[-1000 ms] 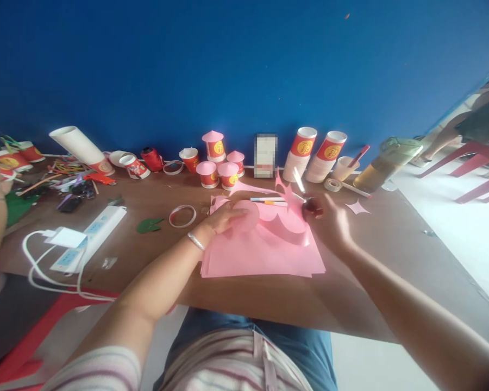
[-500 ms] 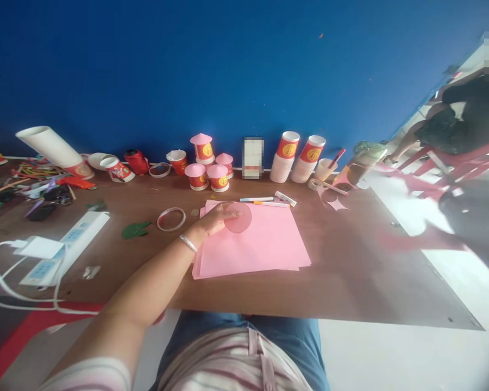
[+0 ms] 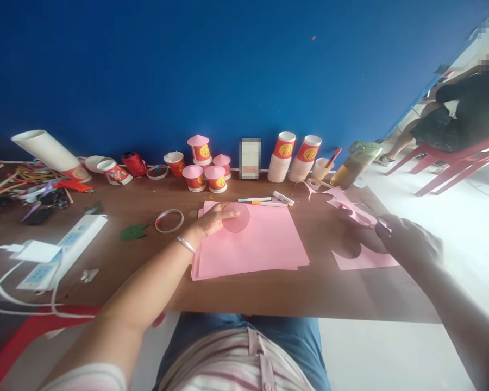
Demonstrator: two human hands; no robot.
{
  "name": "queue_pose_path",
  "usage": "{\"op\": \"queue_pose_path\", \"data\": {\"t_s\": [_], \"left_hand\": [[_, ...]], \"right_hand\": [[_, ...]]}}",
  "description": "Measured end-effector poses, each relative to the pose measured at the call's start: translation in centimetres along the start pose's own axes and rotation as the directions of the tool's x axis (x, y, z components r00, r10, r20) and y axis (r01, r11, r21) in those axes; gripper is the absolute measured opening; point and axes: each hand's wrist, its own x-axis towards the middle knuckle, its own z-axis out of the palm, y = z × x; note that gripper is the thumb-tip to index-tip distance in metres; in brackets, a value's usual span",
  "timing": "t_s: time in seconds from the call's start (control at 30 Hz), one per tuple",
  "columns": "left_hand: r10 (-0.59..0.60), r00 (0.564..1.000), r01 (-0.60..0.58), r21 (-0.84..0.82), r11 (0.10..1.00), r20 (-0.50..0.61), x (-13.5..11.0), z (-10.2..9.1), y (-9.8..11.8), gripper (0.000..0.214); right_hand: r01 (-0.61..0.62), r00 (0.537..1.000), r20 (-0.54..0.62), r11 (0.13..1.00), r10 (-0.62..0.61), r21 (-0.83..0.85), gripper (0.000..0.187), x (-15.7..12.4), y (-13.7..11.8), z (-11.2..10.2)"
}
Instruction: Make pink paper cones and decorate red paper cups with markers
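My left hand (image 3: 215,218) lies with its fingers pressed on a pink paper disc (image 3: 237,218), which rests on a stack of pink sheets (image 3: 256,247) on the brown table. My right hand (image 3: 407,244) is out at the right edge of the table, blurred, its fingers closed on a cut pink sheet (image 3: 361,239) that has a curved piece missing. Two markers (image 3: 264,201) and a small white tube (image 3: 283,198) lie just beyond the stack.
Red paper cups with pink cone lids (image 3: 206,165) and cup stacks (image 3: 293,156) line the blue wall. A tape ring (image 3: 169,220), a white power strip (image 3: 61,251) and craft clutter sit left. A bottle (image 3: 354,163) stands right. A person sits on red chairs (image 3: 460,157) far right.
My right hand left the pink stack with the cut sheet, went out of view, and now sets that sheet down at the right side of the table. The left hand stayed on the disc.
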Motion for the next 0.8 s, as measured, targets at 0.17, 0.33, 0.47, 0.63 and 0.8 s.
{"op": "queue_pose_path", "data": {"t_s": [0.17, 0.33, 0.47, 0.63, 0.8], "left_hand": [[0.025, 0.999, -0.025, -0.014, 1.000, -0.040, 0.5, 0.1, 0.6, 0.038], [0.041, 0.999, -0.040, 0.038, 0.998, -0.033, 1.5, 0.2, 2.4, 0.040], [0.116, 0.992, -0.114, 0.034, 0.993, -0.041, 2.7, 1.2, 3.3, 0.038], [0.215, 0.968, -0.200, 0.115, 0.973, -0.132, 3.9, 2.5, 2.3, 0.034], [0.237, 0.959, -0.193, 0.250, 0.949, -0.159, 3.4, 3.1, 1.2, 0.035]], "right_hand": [[-0.169, 0.984, 0.033, 0.979, 0.174, -0.115, 0.015, 1.2, -4.5, -2.0], [-0.064, 0.993, 0.103, 0.990, 0.052, 0.125, 0.027, 2.5, -8.3, -0.7], [-0.151, 0.979, 0.205, 0.734, 0.017, 0.663, 0.038, 2.9, -12.8, 2.6], [-0.299, 0.919, 0.363, 0.326, -0.155, 0.897, 0.048, 0.7, -21.1, 7.0], [-0.502, 0.816, 0.525, 0.157, -0.241, 0.851, 0.055, -1.5, -24.6, 10.4]]}}
